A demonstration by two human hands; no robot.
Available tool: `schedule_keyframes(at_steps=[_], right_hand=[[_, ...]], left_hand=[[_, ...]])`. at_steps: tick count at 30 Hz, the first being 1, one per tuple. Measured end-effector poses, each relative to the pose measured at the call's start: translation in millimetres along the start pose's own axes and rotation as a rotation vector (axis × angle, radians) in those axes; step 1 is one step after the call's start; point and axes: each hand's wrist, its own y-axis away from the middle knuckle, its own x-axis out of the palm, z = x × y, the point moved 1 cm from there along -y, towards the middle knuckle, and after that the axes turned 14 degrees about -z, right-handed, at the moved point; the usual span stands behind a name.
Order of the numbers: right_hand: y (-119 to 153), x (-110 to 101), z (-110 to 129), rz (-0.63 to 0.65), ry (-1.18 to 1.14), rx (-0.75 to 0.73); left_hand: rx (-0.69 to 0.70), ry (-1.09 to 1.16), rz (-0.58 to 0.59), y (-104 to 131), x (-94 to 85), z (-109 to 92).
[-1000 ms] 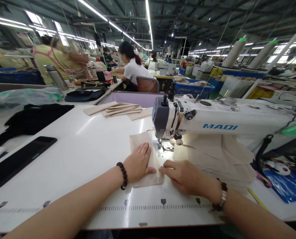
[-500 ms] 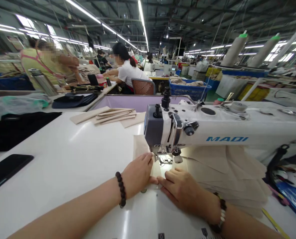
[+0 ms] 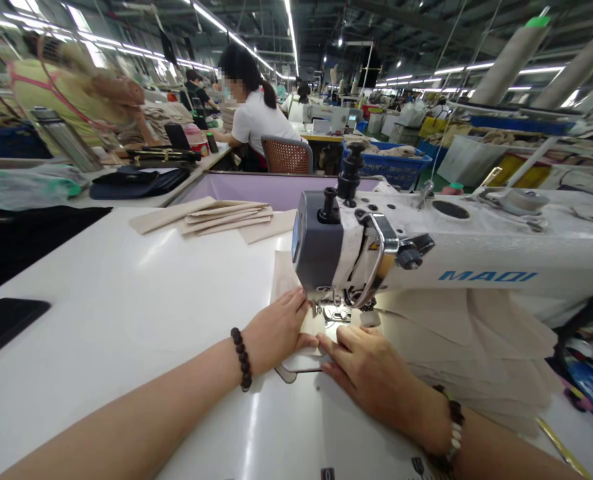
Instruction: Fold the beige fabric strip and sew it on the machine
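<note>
A beige fabric piece lies under the head of the white sewing machine, left of the lit presser foot. My left hand rests flat on that piece, fingers stretched forward, thumb towards the right. Just right of it, my right hand touches the fabric's near edge with its index finger and thumb apart; the other fingers are curled. The two hands nearly meet in front of the foot. Right of the needle area spreads a stack of beige fabric pieces.
Folded beige strips lie behind on the white table. A phone and black cloth are at the left. Thread cones stand back right. A person in white sits beyond the purple partition.
The camera view has shifted, moving the machine right and up in the picture. Both hands sit slightly nearer the fabric's front edge, and more of the machine's plate shows below them.
</note>
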Motion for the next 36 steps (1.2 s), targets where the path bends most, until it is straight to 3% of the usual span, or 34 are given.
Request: schedule_keyframes(at_steps=[6, 19, 31, 36], right_hand=[[-2.3, -0.6, 0.5, 0.010, 0.003, 0.009], [-3.5, -0.1, 0.8, 0.016, 0.038, 0.020], [-4.2, 0.9, 1.3, 0.004, 0.040, 0.017], [-1.9, 3.6, -2.3, 0.001, 0.037, -0.022]], left_hand=[[-0.014, -0.014, 0.059, -2.5, -0.7, 1.2], [-0.016, -0.036, 0.070, -5.7, 0.6, 4.9], [-0.018, -0.018, 0.070, -7.9, -3.1, 4.5], [0.029, -0.011, 0.017, -5.1, -4.9, 3.1]])
